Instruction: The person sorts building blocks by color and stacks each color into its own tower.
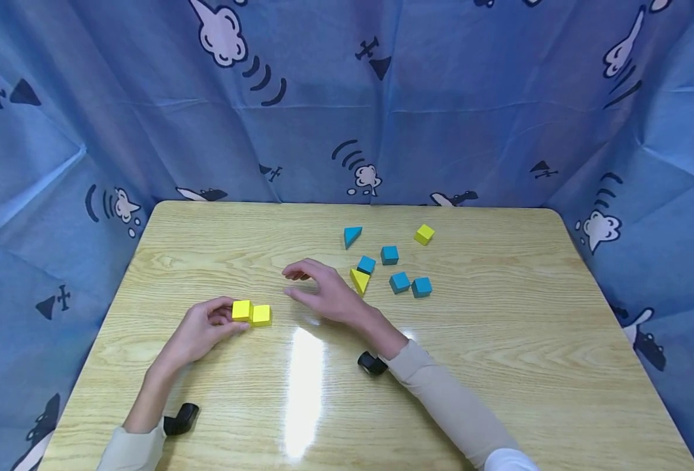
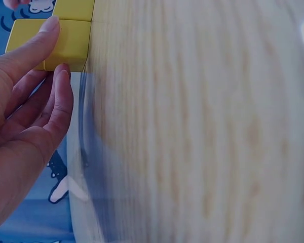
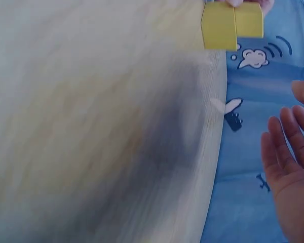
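My left hand (image 1: 205, 327) pinches a yellow cube (image 1: 241, 311) between thumb and fingers, at the left of the table. Right against it sits a second yellow cube (image 1: 261, 316), standing lower on the wood. In the left wrist view the thumb lies across the yellow faces (image 2: 73, 43), with fingertips on the side below. My right hand (image 1: 323, 291) hovers over the middle of the table, its fingers loosely bent and nothing in them. Seen from the right wrist, that palm (image 3: 299, 187) is bare and apart from the two yellow cubes (image 3: 219, 28).
Behind my right hand lie a yellow triangular block (image 1: 360, 280), a blue triangular block (image 1: 352, 236), several blue cubes (image 1: 399, 282) and a lone yellow cube (image 1: 424, 235). Blue patterned cloth (image 1: 323, 98) encloses the wooden table (image 1: 500, 366) at the back and sides.
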{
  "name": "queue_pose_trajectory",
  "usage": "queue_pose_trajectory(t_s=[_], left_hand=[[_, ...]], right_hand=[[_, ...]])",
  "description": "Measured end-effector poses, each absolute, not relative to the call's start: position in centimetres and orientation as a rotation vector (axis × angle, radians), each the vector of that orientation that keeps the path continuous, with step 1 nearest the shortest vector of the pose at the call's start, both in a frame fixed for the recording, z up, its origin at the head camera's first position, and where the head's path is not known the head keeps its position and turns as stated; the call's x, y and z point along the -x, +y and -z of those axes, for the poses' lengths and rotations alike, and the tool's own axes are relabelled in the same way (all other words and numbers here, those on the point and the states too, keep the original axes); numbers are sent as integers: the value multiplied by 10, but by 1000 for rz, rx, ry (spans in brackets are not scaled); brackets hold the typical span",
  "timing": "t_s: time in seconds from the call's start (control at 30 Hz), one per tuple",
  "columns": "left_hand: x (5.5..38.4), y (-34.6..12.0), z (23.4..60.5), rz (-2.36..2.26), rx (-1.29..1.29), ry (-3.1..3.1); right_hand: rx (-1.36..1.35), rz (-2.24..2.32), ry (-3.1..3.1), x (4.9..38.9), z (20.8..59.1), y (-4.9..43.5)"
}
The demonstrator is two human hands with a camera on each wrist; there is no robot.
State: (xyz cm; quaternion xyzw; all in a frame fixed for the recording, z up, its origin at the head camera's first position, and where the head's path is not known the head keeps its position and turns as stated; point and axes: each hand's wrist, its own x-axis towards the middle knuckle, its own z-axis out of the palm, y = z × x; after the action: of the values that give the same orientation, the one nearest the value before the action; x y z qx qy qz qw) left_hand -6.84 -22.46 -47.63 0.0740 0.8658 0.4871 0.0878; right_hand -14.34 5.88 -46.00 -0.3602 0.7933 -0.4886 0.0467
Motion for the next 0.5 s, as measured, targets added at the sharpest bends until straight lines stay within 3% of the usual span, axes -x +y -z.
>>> queue_pose_trajectory(t_s=[0.5], left_hand=[[67,-225,479,-1423,-219,2590]], right_hand=[[1011,1476,2581,161,458,115]])
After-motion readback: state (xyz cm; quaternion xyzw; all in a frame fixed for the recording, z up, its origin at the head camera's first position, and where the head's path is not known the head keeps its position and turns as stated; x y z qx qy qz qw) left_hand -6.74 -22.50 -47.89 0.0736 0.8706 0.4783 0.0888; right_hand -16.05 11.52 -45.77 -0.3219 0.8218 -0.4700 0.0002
